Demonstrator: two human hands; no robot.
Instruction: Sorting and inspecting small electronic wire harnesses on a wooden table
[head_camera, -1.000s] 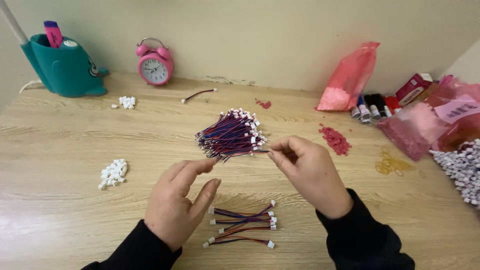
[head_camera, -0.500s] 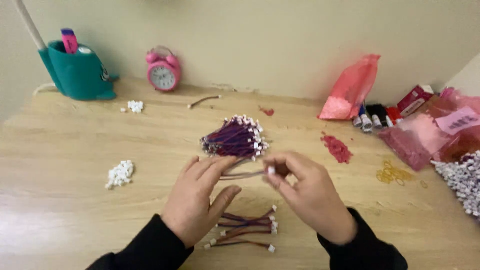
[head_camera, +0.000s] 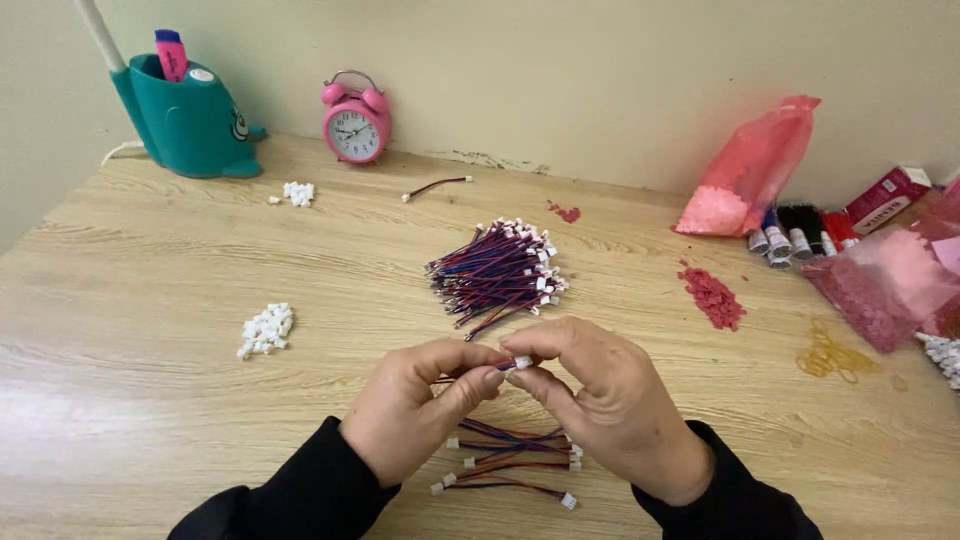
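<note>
Both hands meet near centre, just above the worktop. Left hand and right hand share one short red-blue wire lead with a small white connector on its end; each grip is a thumb-and-forefinger pinch on it, fingertips of the two hands almost touching. Most of the lead is hidden by the fingers.

Directly under the hands, on the near side: a small loose set of finished leads, white connectors at the ends, lying roughly parallel.

Just beyond the hands: the main bundle of leads, connector ends fanned to the right.

Left of the hands: a little pile of white connectors. A second, smaller pile sits far left, near a teal pen holder. A pink alarm clock stands against the far wall, one stray lead to its right.

Far right: pink bag, red scraps, yellow rubber bands.
</note>
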